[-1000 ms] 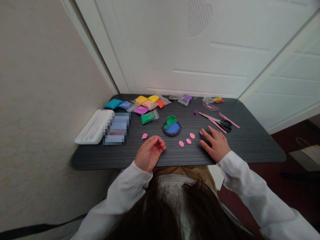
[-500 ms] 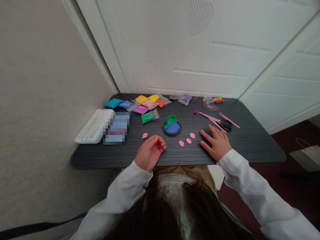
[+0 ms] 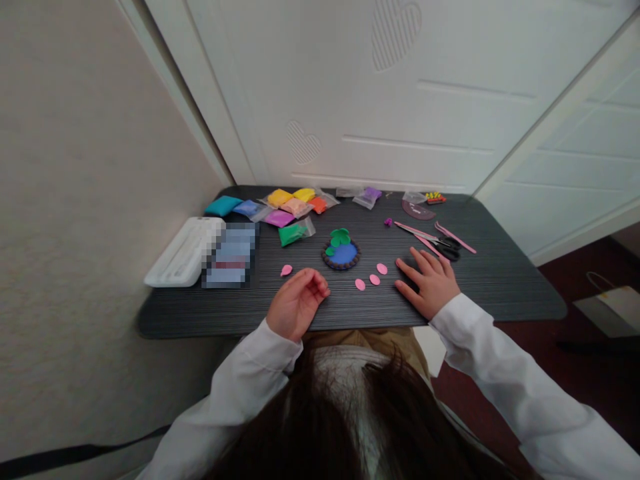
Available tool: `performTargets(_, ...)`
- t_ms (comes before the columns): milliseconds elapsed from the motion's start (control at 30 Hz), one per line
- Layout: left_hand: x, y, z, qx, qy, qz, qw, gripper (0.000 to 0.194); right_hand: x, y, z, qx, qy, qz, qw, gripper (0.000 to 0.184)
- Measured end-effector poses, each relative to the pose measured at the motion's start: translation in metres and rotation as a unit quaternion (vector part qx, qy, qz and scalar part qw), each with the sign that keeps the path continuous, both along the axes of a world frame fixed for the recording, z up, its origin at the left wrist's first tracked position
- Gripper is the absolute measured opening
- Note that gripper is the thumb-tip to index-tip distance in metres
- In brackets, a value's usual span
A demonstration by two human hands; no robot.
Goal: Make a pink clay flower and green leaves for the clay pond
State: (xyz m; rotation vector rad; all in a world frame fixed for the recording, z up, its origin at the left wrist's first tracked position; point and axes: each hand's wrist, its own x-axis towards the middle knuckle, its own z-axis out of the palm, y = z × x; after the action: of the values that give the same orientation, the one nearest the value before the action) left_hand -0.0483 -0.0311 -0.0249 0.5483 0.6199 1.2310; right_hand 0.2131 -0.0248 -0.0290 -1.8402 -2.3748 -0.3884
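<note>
My right hand (image 3: 431, 283) lies on the dark table with its fingers spread. Its index fingertip presses down beside the pink clay ovals; a pink piece seen there earlier is now hidden under it. Three flat pink ovals (image 3: 375, 279) lie in a slanting row to its left. My left hand (image 3: 299, 305) rests on its edge near the front, fingers curled in, and nothing shows in it. Just beyond it is another pink clay piece (image 3: 286, 270) with a small point. Between the hands and further back sits a blue clay disc (image 3: 343, 255) with a brown beaded rim and green leaf shapes (image 3: 340, 237).
Scissors (image 3: 447, 249), pink tools (image 3: 455, 237) and a purple bit (image 3: 389, 222) lie at the right. Bags of coloured clay (image 3: 295, 232) line the back left. A white case (image 3: 185, 253) and a blurred sheet (image 3: 231, 257) occupy the left end.
The view has shifted slightly, moving everything a little left. The pink piece at my right index fingertip is now covered by it. My left hand keeps its pose.
</note>
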Motion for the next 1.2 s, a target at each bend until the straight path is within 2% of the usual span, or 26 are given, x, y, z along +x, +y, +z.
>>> performTargets(1200,0.0007,0.0009,-0.0019,0.008,0.005,-0.001,1.000,0.018,0.0000,0.0005,-0.0041,-0.005,0.035,0.018,0.999,0.045)
